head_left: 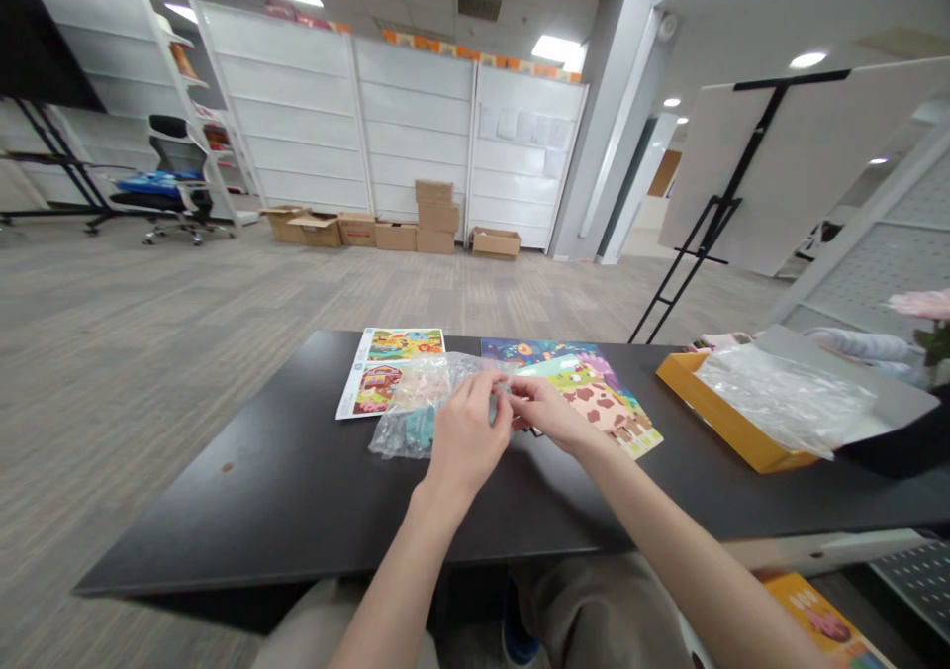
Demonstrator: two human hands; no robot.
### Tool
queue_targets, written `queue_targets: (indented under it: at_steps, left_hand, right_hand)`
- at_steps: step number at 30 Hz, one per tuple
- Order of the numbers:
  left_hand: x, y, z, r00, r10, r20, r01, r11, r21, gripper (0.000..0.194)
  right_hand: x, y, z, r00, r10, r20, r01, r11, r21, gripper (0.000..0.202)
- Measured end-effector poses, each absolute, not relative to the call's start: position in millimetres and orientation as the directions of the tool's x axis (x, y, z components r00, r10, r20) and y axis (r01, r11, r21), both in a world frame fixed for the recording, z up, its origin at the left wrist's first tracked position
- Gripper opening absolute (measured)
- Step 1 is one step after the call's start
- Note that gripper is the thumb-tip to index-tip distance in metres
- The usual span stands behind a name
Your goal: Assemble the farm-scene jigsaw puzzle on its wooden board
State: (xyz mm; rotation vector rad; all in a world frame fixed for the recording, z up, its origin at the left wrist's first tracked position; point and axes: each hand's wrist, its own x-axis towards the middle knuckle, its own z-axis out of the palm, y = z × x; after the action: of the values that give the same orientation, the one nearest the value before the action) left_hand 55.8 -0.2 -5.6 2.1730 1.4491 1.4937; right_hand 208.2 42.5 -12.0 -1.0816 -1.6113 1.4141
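My left hand [471, 417] is closed in a pinch at the right end of a clear plastic bag [393, 433] lying on the black table. Teal pieces show through the bag's plastic. Close against it, my right hand [547, 414] is also closed, its fingertips meeting the left ones at the bag's edge; the exact grip is partly hidden. Beneath and right of my hands lie picture boards, one with a brown-spotted cow [598, 407] and one with a dark blue scene [512, 350]. To the left, partly under the bag, is a sheet with farm pictures [378, 384].
The black table [297, 511] ends at the front near my knees. On its right stands a yellow-edged box [723, 422] with crumpled clear plastic [787, 397]. An orange printed package [816, 615] is below at right. Cardboard boxes [436, 216] line the far shelves.
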Motion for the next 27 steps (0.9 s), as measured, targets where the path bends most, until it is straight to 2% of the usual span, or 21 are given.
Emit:
queue_targets:
  at_steps: [3, 9, 12, 14, 16, 18, 20, 23, 27]
  left_hand:
    - [56.2, -0.9, -3.4, 0.036, 0.764, 0.644, 0.626, -0.520, 0.582, 0.021]
    - [54.2, 0.1, -1.9, 0.034, 0.777, 0.629, 0.591, -0.522, 0.614, 0.023]
    - [52.9, -0.1, -1.0, 0.025, 0.787, 0.616, 0.597, -0.506, 0.622, 0.023]
    - [52.9, -0.7, -0.3, 0.020, 0.789, 0.614, 0.601, -0.500, 0.623, 0.024]
    - [53.7, -1.1, -0.1, 0.016, 0.790, 0.613, 0.604, -0.496, 0.623, 0.024]
    - [54.8, -1.2, -0.6, 0.016, 0.793, 0.609, 0.609, -0.491, 0.623, 0.024]
    - [55.6, -1.0, -1.3, 0.017, 0.798, 0.603, 0.612, -0.485, 0.625, 0.023]
    - [55.0, -1.0, -1.4, 0.017, 0.804, 0.594, 0.611, -0.479, 0.631, 0.025]
    - [51.3, -2.3, 1.0, 0.010, 0.807, 0.591, 0.603, -0.476, 0.640, 0.024]
  right_hand:
    - [194.1, 51.9, -17.7, -0.441, 0.898, 0.005, 0.186, 0.096, -0.978, 0.016]
    - [206.3, 59.8, -6.0, -0.508, 0.846, 0.163, 0.091, 0.241, -0.966, 0.030]
    - [241.1, 53.6, -2.7, -0.475, 0.871, 0.129, 0.247, 0.272, -0.930, 0.035]
    - [264.1, 46.9, -7.0, -0.326, 0.931, 0.163, 0.472, 0.310, -0.825, 0.033]
    - [279.1, 38.7, -15.1, -0.249, 0.935, 0.251, 0.703, 0.353, -0.618, 0.033]
    - [284.2, 30.4, -24.3, -0.317, 0.904, 0.286, 0.824, 0.412, -0.390, 0.038]
    - [282.3, 23.4, -31.8, -0.401, 0.874, 0.276, 0.851, 0.466, -0.242, 0.042]
    - [276.6, 18.0, -35.7, -0.422, 0.856, 0.300, 0.868, 0.477, -0.139, 0.036]
    - [276.3, 18.6, -32.4, -0.432, 0.846, 0.313, 0.865, 0.486, -0.120, 0.027]
